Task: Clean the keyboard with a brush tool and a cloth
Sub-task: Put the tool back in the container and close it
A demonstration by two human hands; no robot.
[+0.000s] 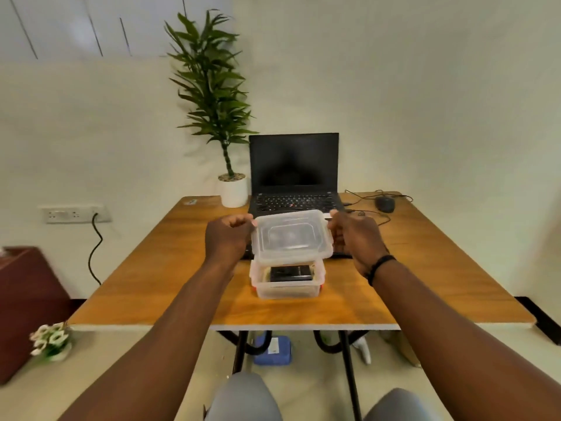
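**Two hands lift a clear lid above a plastic box**

Head view: both of your hands hold a clear plastic lid [291, 237] in the air, tilted a little, just above an open clear container [287, 288] that sits on the wooden table [425, 278]. Your left hand [227, 240] is curled closed on the lid's left edge; your right hand [356, 238], with a dark band [379, 267] at the wrist, grips the lid's right edge. Inside the container lies a flat dark object [290, 273]; what it is cannot be told, and no brush or cloth can be made out. Red clips show at the container's lower corners.

Behind the lid, an open black laptop [294, 165] stands near the table's far edge with a dark screen. Its keyboard [296, 202] faces you, with a small red dot among the keys; key lettering is too small to read, and no brand can be read. A potted green plant [212, 95] in a white pot stands just left of the laptop. A dark wired mouse [385, 204] rests to the laptop's right, with its thin cable looping beside it. A small label [192, 202] on the table's far left corner is unreadable. A blue object [273, 349] on the floor under the table carries a white label, also too blurred to read.
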